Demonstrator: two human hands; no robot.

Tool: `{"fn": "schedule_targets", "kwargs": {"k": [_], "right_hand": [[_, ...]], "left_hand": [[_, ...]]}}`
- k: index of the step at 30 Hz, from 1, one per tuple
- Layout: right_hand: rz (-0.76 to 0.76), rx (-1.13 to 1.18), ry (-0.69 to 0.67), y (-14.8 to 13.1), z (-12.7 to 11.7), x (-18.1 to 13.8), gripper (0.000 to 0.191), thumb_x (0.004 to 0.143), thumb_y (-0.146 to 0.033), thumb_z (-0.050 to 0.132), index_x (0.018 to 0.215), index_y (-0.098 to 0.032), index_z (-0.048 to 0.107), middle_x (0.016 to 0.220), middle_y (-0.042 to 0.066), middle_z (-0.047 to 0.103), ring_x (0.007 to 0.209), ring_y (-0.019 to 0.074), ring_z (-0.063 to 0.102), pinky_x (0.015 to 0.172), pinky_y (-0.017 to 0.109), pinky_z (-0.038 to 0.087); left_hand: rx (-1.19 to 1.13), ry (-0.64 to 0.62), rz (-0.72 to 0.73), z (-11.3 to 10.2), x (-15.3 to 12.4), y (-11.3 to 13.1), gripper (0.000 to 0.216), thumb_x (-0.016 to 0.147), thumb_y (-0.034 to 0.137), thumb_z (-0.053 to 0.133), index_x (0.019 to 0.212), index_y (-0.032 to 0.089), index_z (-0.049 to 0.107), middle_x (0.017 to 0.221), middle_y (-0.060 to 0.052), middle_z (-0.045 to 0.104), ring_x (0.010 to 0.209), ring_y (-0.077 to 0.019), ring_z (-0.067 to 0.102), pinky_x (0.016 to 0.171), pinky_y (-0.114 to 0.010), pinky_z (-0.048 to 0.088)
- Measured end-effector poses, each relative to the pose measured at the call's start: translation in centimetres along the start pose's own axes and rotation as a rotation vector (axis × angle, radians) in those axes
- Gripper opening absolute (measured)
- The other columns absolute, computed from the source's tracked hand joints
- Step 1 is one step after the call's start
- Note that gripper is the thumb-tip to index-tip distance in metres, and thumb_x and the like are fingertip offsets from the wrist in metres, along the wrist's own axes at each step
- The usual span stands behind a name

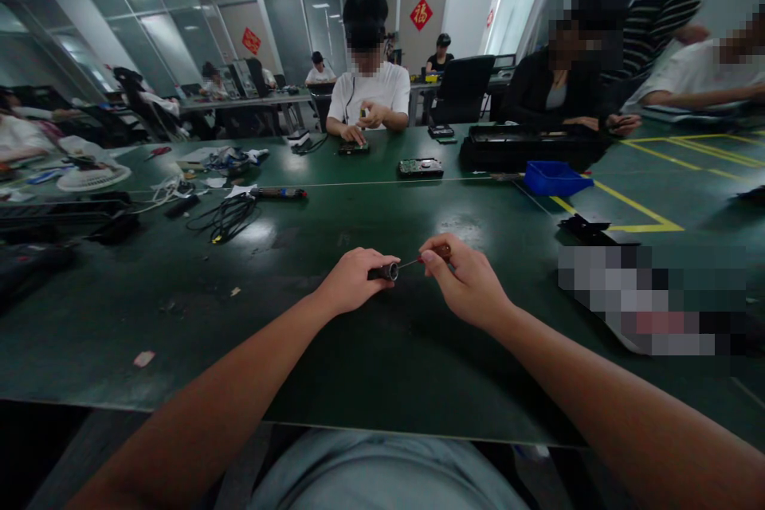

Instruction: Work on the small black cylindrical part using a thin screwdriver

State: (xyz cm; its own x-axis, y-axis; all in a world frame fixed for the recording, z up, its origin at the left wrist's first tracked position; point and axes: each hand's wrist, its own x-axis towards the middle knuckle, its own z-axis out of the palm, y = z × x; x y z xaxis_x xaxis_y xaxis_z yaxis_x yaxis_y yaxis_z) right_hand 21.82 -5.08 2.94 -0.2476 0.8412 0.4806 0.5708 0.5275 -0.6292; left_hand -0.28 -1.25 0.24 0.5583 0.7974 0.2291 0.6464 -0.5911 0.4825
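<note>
My left hand (354, 279) is closed around a dark cylindrical part (384, 272) with a round, metallic-looking open end that faces right. The rest of that part is hidden under my fingers. In my right hand (463, 275) is a screwdriver (442, 253) with a reddish-brown handle, pinched between thumb and fingers. Its thin shaft points left, and the tip is at or just beside the cylinder's round end; I cannot tell whether it touches. Both hands are low over the green table (335, 366), near its front edge.
A cable with a pen-like tool (280, 193) lies left of my hands. Ahead is a hard drive (421, 167), with a blue bin (555, 178) farther right. A black bracket (589, 228) lies nearer on the right. A co-worker (370, 96) sits across the table.
</note>
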Motion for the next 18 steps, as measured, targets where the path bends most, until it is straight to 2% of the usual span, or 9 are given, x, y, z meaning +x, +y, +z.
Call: {"fn": "schedule_targets", "kwargs": {"k": [7, 14, 18], "right_hand": [[0.007, -0.010, 0.009, 0.02, -0.08, -0.08, 0.013, 0.098, -0.030, 0.046, 0.097, -0.021, 0.055, 0.072, 0.000, 0.064, 0.066, 0.0167, 0.063, 0.063, 0.029, 0.044], [-0.004, -0.015, -0.042, -0.32, -0.09, 0.03, 0.012, 0.098, -0.029, 0.046, 0.098, -0.021, 0.055, 0.077, 0.002, 0.066, 0.069, 0.0174, 0.064, 0.066, 0.030, 0.045], [-0.007, -0.043, -0.019, -0.21, 0.02, 0.03, 0.012, 0.098, -0.029, 0.045, 0.096, -0.021, 0.054, 0.075, 0.002, 0.065, 0.067, 0.0177, 0.063, 0.065, 0.031, 0.045]], "left_hand": [[-0.003, 0.020, -0.002, 0.00, 0.00, -0.10, 0.043, 0.083, 0.022, 0.075, 0.125, 0.026, 0.067, 0.116, -0.003, 0.070, 0.106, -0.0219, 0.061, 0.098, -0.039, 0.045], [0.003, -0.001, -0.010, -0.01, -0.03, -0.13, 0.043, 0.083, 0.023, 0.075, 0.125, 0.025, 0.067, 0.116, -0.003, 0.070, 0.107, -0.0223, 0.061, 0.098, -0.039, 0.045], [0.017, -0.013, -0.029, 0.06, 0.01, -0.31, 0.042, 0.084, 0.024, 0.074, 0.126, 0.026, 0.067, 0.116, -0.004, 0.070, 0.108, -0.0231, 0.061, 0.100, -0.041, 0.045]]}}
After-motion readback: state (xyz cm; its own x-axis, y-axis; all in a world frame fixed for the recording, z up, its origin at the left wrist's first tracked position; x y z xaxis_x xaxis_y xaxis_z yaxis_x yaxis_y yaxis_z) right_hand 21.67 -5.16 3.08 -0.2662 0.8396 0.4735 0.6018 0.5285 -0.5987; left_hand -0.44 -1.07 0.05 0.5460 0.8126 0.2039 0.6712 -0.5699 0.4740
